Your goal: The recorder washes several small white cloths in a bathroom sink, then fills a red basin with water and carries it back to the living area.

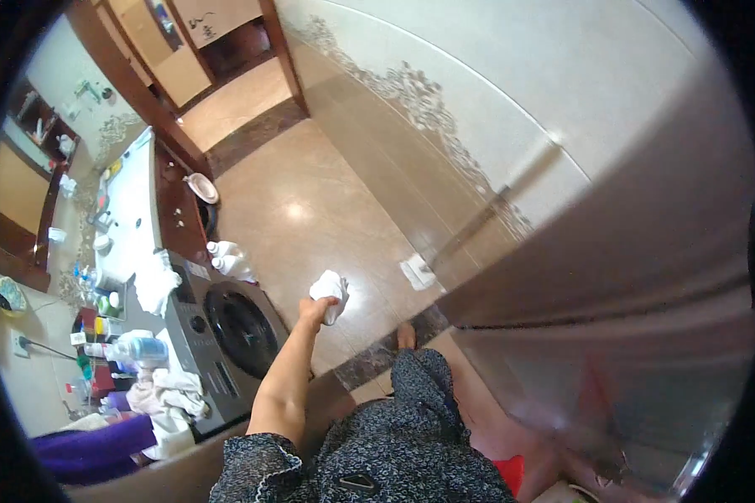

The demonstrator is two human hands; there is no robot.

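My left hand (pixel 318 309) reaches forward over the tiled floor (pixel 289 188), its fingers closed on a bunched white cloth (pixel 329 286). The cloth sticks out past the thumb; whether anything is wrapped inside it cannot be seen. My right hand is out of view. Left of my forearm stands a grey front-loading washing machine (pixel 233 377) with a round dark door (pixel 242 332). A white cloth (pixel 155 286) hangs over its far corner, and pale crumpled cloths (pixel 170 402) lie on its near end.
White jugs (pixel 229 261) stand on the floor beside the washing machine. A white sink counter (pixel 126 195) extends beyond it. On the right, a white-headed mop (pixel 418 273) leans against the wall near a large shiny brown panel (pixel 572 270). A dark stone threshold (pixel 371 358) crosses the floor by my foot.
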